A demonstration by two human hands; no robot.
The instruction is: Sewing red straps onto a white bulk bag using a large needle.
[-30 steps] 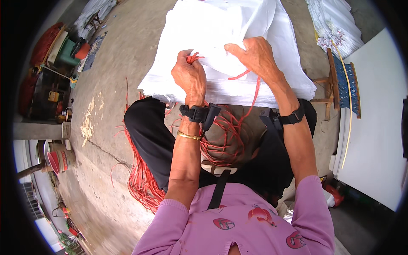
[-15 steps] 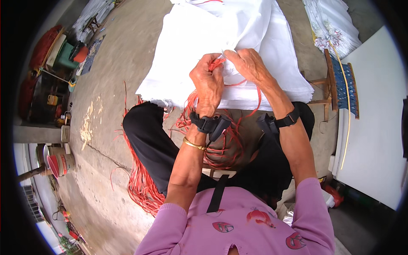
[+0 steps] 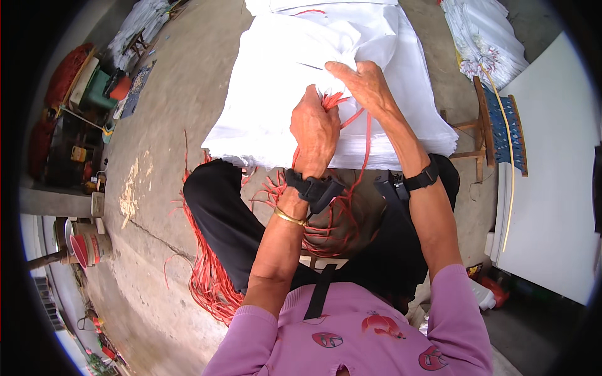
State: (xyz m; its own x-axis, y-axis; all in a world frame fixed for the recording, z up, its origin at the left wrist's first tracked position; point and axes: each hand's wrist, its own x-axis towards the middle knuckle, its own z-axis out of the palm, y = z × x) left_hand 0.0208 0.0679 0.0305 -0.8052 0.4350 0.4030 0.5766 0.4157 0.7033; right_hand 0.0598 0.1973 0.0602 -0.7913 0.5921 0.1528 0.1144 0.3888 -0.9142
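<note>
A thick stack of flat white sacks (image 3: pixel 263 106), thin and woven-looking, lies in front of my knees. My left hand (image 3: pixel 313 131) is closed over the stack's near part, with the ends of red strips (image 3: pixel 333 100) sticking out past its thumb. Just beyond it to the right, my right hand (image 3: pixel 369 89) pinches a gathered fold of the top white sack (image 3: pixel 338 47). One red strip loops from between the hands down past the stack's near edge. The right fingertips are partly hidden by the fabric.
A long heap of red strips (image 3: pixel 213 276) hangs beside my left leg, and more lie tangled between my knees. To the right stand a wooden stool (image 3: pixel 486 125) with a blue woven seat and a large white panel (image 3: pixel 558 169). Bundled white sacks (image 3: pixel 486 37) lie behind.
Both hands have drawn apart slightly; the left has come nearer to me and the right has moved up and right, pulling the sack fold. The red ends now show more.
</note>
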